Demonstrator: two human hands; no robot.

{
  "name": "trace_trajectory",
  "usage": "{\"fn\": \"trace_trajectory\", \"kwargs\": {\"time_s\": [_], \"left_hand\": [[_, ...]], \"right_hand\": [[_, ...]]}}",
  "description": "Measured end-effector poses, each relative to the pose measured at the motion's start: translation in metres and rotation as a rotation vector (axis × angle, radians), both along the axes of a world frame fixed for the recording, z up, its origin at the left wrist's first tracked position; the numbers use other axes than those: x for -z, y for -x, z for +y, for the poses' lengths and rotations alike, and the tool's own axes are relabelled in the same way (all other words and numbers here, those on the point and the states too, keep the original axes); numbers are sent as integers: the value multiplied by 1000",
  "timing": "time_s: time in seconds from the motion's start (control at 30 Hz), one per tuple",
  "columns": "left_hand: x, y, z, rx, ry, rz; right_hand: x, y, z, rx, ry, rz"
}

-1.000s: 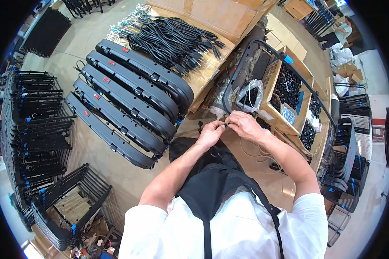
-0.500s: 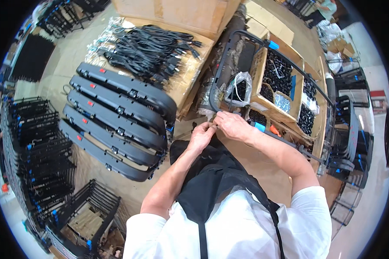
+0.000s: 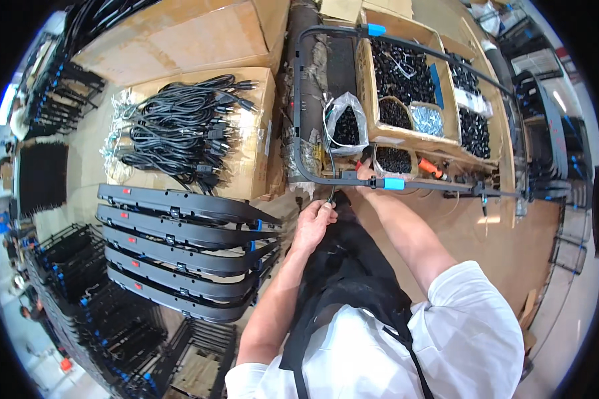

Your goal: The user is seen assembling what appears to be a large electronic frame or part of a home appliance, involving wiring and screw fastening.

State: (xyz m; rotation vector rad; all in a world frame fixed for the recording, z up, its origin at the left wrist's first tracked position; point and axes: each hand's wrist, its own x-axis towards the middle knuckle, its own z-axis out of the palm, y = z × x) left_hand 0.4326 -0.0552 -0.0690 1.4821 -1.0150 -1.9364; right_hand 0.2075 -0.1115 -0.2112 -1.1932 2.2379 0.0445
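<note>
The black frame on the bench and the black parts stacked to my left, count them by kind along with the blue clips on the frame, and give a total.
Black frame under the hands: 1
Blue clips on it, one at the top, one by the right hand: 2
Long black moulded parts stacked on the left: 5
Total: 8

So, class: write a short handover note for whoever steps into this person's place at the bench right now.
Left hand: pinching a thin wire below the frame's near bar.
Right hand: on the black tubular frame at that bar, its grip hidden.
Frame lies on the bench in front of cardboard boxes of small black parts.
Done: black panels stacked at left.
Left: cannot tell how far the wiring has got.
</note>
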Motion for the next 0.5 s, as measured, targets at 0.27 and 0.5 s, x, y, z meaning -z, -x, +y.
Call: {"fn": "trace_trajectory", "kwargs": {"time_s": [0.27,0.5], "left_hand": [[9,27,-7,-49,-160,241],[0,48,-9,-12,-187,338]], "right_hand": [[-28,13,18,484,138,-267],[-119,3,151,170,137,-372]]}}
